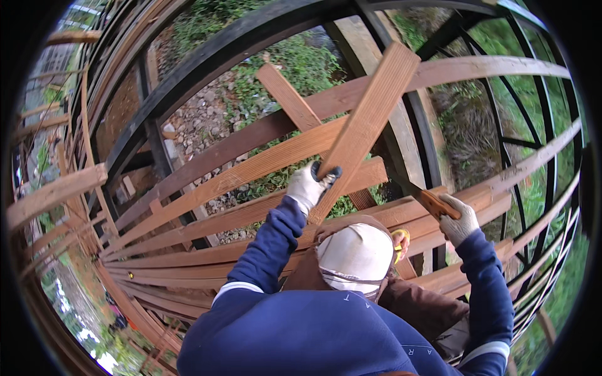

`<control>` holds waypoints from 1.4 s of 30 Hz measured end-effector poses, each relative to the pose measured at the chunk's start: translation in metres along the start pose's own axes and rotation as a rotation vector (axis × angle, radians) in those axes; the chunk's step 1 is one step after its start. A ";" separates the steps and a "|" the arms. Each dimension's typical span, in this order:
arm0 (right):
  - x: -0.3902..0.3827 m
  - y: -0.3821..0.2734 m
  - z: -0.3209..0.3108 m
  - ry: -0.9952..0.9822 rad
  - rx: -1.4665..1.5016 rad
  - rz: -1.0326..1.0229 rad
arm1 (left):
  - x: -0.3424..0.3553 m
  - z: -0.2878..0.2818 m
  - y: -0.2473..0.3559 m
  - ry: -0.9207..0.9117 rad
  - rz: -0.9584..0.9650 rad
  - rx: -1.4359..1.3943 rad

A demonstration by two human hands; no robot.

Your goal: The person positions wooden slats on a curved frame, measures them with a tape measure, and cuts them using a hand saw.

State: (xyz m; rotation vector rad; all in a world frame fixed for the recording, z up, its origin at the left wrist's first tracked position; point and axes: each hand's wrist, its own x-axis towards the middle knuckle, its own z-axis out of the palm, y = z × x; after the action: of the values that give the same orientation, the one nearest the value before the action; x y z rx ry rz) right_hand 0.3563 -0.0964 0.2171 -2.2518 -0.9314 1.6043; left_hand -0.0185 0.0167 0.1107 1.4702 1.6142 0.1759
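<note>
As I watch, a white-gloved left hand (313,185) pinches a flat reddish-brown wooden board (370,113) slanting above long brown planks (251,166); the white-gloved right hand's (459,219) fingers wrap an orange-brown-handled handsaw (431,202). Seemingly mid-sawing work, it calls for steady bracing.

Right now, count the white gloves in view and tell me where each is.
2. One glove is on the left hand, gripping a board; the other is on the right hand, holding the saw. More could be hidden.

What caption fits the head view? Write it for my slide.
Gloved left hand grips a plank over boards; right hand holds what looks like a saw.
</note>
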 end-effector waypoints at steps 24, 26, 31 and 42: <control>0.064 0.080 -0.062 0.106 0.007 -0.235 | 0.037 -0.328 -0.088 0.878 0.390 -1.364; 0.052 0.052 -0.059 0.049 0.060 -0.091 | 0.042 -0.306 -0.056 0.756 0.326 -1.001; 0.035 0.005 -0.053 -0.060 -0.023 -0.011 | 0.014 -0.101 -0.054 0.134 0.177 -0.735; -0.006 0.041 -0.046 0.206 0.223 -0.123 | -0.087 -0.005 -0.129 -0.580 -0.174 -0.382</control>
State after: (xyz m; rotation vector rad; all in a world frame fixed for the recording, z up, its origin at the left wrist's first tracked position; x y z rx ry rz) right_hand 0.4123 -0.1235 0.2179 -2.1137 -0.7794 1.3237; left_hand -0.1259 -0.0912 0.0755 0.9636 1.1466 -0.0415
